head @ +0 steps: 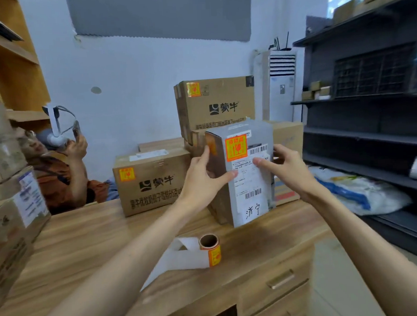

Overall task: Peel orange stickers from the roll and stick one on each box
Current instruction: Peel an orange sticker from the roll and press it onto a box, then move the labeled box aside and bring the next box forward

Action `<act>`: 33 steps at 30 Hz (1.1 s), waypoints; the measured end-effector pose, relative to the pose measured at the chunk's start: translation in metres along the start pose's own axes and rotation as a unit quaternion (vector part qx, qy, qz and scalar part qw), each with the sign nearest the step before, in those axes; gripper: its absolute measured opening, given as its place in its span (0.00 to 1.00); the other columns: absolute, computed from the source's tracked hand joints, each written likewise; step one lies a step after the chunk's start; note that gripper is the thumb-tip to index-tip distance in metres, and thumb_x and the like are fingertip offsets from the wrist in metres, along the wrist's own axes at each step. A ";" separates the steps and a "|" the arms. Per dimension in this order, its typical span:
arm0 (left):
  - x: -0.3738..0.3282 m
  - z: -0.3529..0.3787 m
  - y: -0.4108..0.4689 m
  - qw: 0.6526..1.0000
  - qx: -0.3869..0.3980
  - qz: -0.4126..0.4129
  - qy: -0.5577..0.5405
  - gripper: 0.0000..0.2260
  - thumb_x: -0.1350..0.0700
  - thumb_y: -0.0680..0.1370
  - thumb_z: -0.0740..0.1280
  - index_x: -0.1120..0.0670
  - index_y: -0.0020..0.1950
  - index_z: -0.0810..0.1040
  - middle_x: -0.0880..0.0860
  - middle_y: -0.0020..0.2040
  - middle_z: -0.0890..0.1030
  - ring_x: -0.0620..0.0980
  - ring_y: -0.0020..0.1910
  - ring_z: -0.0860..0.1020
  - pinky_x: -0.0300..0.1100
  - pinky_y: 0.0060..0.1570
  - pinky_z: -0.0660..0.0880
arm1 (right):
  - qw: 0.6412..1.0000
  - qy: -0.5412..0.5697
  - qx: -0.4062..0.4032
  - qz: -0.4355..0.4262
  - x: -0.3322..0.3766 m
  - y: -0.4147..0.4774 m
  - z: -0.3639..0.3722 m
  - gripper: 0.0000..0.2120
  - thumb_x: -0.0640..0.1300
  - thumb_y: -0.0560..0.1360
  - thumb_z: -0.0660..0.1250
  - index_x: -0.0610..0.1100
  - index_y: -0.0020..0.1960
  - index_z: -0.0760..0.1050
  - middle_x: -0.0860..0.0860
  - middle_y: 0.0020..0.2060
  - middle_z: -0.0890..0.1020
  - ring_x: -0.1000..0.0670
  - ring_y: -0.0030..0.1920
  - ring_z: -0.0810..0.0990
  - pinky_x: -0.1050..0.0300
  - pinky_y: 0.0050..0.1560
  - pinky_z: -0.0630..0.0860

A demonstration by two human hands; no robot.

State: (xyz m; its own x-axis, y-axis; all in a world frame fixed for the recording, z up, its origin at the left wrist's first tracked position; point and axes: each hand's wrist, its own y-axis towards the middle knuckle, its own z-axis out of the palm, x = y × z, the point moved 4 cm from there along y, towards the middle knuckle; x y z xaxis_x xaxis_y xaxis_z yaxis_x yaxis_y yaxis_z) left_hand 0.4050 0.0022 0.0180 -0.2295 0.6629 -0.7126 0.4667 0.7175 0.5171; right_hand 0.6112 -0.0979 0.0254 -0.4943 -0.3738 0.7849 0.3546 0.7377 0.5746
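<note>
My left hand (201, 175) and right hand (284, 169) grip a tall box (250, 203) standing on the counter (86, 234).
Box long axis vertical, grey-taped label face toward me, brown cardboard side under left hand, square orange sticker (236, 147) just above my thumbs. Sticker roll (210, 247), cardboard core upright, on wood-grain counter below my hands, white backing strip (180, 257) trailing left.
</note>
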 end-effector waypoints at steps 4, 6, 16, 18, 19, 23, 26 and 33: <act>-0.005 0.056 0.018 0.999 0.041 -0.009 0.004 0.48 0.39 0.72 0.75 0.45 0.83 0.50 0.49 0.65 0.69 0.53 0.61 0.76 0.52 0.62 0.77 | 0.999 0.009 -0.006 0.035 -0.035 -0.002 -0.042 0.15 0.47 0.74 0.74 0.46 0.59 0.79 0.53 0.51 0.86 0.52 0.52 0.85 0.55 0.47 0.82; -0.004 0.081 0.028 0.998 0.059 -0.015 0.016 0.47 0.38 0.72 0.75 0.45 0.83 0.50 0.50 0.66 0.68 0.54 0.63 0.76 0.55 0.63 0.76 | 0.998 0.013 -0.005 0.060 -0.053 -0.002 -0.058 0.15 0.47 0.74 0.74 0.46 0.60 0.79 0.52 0.52 0.86 0.51 0.52 0.85 0.52 0.51 0.82; 0.000 0.166 0.063 0.996 0.075 -0.003 0.047 0.39 0.40 0.73 0.74 0.43 0.79 0.59 0.51 0.73 0.71 0.54 0.70 0.71 0.55 0.66 0.72 | 0.992 0.010 -0.025 0.120 -0.112 0.011 -0.104 0.16 0.46 0.74 0.74 0.44 0.60 0.78 0.53 0.52 0.86 0.54 0.50 0.85 0.60 0.46 0.80; 0.003 0.176 0.067 0.996 0.077 -0.003 0.043 0.39 0.41 0.73 0.74 0.44 0.79 0.58 0.50 0.75 0.69 0.52 0.74 0.67 0.54 0.68 0.70 | 0.992 0.021 -0.030 0.125 -0.118 0.011 -0.108 0.14 0.43 0.74 0.73 0.43 0.59 0.78 0.52 0.51 0.86 0.54 0.50 0.85 0.63 0.42 0.80; 0.004 0.180 0.068 0.996 0.080 -0.006 0.040 0.39 0.41 0.73 0.74 0.44 0.79 0.58 0.49 0.75 0.69 0.52 0.74 0.67 0.55 0.68 0.71 | 0.991 0.023 -0.032 0.128 -0.121 0.011 -0.109 0.14 0.43 0.74 0.73 0.43 0.58 0.78 0.52 0.51 0.86 0.53 0.50 0.85 0.63 0.42 0.80; 0.014 0.193 0.066 0.994 0.090 -0.037 0.048 0.43 0.41 0.75 0.73 0.48 0.82 0.52 0.54 0.77 0.65 0.55 0.76 0.65 0.58 0.71 0.69 | 0.988 0.025 -0.020 0.148 -0.133 0.007 -0.109 0.16 0.44 0.75 0.73 0.44 0.62 0.77 0.51 0.54 0.85 0.54 0.51 0.85 0.62 0.43 0.80; 0.015 0.192 0.065 0.994 0.090 -0.036 0.056 0.45 0.40 0.76 0.72 0.49 0.83 0.49 0.54 0.80 0.61 0.55 0.78 0.62 0.58 0.73 0.67 | 0.987 0.018 -0.012 0.157 -0.136 0.002 -0.106 0.18 0.45 0.76 0.71 0.46 0.64 0.74 0.50 0.56 0.84 0.56 0.50 0.84 0.64 0.40 0.80; -0.012 0.134 0.051 0.976 0.111 0.067 0.177 0.35 0.41 0.79 0.67 0.46 0.82 0.56 0.49 0.78 0.65 0.52 0.74 0.68 0.56 0.68 0.70 | 0.973 -0.161 -0.100 0.133 -0.100 0.002 -0.122 0.34 0.55 0.73 0.74 0.43 0.72 0.66 0.48 0.64 0.74 0.49 0.60 0.75 0.55 0.54 0.74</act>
State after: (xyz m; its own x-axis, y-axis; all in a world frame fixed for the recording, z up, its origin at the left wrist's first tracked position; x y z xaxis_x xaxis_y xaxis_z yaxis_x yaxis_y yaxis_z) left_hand 0.5464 0.0026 -0.0110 -0.4162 0.8079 -0.4172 0.6772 0.5816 0.4507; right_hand 0.7581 -0.1275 -0.0231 -0.5758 0.0349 0.8168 0.6351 0.6482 0.4200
